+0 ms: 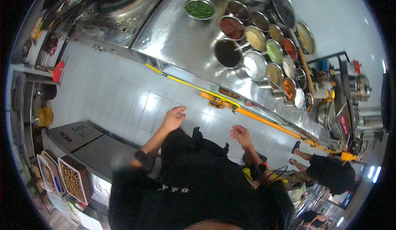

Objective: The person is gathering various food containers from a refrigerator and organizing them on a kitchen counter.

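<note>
My left hand (174, 118) hangs in the air over the tiled floor, fingers loosely bent and nothing in them. My right hand (242, 135) is lower and further right, also bare, with its fingers slightly curled. Neither touches anything. Beyond them runs a stainless steel counter (179, 41), nearer to the left hand than the stove end. On it stand a steel bowl of chopped greens (200, 8) and a cluster of metal pots with sauces and seasonings, among them a dark sauce (228, 53), a white powder (255, 65) and a red paste (232, 27).
An orange gas pipe (263, 120) and a yellow hose (188, 84) run along the counter's front. Behind my left arm is a grey metal cabinet (102, 146). Beside it sits a tub of small brown pieces (72, 180). A person in black (329, 171) stands at right.
</note>
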`<act>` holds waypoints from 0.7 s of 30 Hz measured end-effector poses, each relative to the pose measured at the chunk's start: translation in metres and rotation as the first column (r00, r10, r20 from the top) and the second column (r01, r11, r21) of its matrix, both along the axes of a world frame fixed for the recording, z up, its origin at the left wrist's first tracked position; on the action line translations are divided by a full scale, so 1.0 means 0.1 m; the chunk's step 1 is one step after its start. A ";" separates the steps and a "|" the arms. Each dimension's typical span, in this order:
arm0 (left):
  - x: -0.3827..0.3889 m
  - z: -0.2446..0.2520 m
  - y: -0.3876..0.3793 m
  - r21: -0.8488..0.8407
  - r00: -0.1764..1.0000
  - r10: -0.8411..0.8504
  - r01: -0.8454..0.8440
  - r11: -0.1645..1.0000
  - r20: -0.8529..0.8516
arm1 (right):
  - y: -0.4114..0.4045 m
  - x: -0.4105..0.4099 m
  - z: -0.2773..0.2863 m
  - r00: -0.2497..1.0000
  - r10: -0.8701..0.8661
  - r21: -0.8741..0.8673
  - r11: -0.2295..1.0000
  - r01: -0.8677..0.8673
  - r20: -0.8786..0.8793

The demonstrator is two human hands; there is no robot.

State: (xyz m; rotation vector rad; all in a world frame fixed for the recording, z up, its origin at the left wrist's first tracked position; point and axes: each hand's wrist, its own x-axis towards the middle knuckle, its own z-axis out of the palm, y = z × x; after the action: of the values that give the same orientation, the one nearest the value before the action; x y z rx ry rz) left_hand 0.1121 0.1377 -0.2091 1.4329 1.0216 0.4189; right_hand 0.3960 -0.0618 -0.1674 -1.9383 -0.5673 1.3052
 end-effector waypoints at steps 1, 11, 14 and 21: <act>-0.09 -0.10 -0.04 0.003 1.000 0.025 -0.025 1.000 -0.001 | 0.20 0.02 -0.14 1.000 0.025 0.003 1.000 -0.025 -0.001; -0.18 -1.86 0.21 -0.090 0.763 0.647 -0.643 0.760 0.014 | 2.61 -0.04 -3.09 0.225 0.645 -0.118 0.443 -0.889 0.730; -0.05 -2.36 0.26 0.091 0.803 0.596 -0.595 0.799 0.011 | 3.11 -0.36 -3.13 0.639 0.513 0.182 0.680 -0.710 0.573; 0.00 -2.79 0.41 0.500 0.882 0.470 -0.419 0.758 0.027 | 3.70 0.23 -3.57 0.712 0.255 0.384 0.699 -0.604 0.654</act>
State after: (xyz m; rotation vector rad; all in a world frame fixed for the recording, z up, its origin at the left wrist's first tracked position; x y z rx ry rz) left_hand 0.1125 0.1789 -0.4884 1.6640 1.4164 1.0314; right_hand 0.4191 0.3078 -0.5246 -1.6607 -1.6390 0.6397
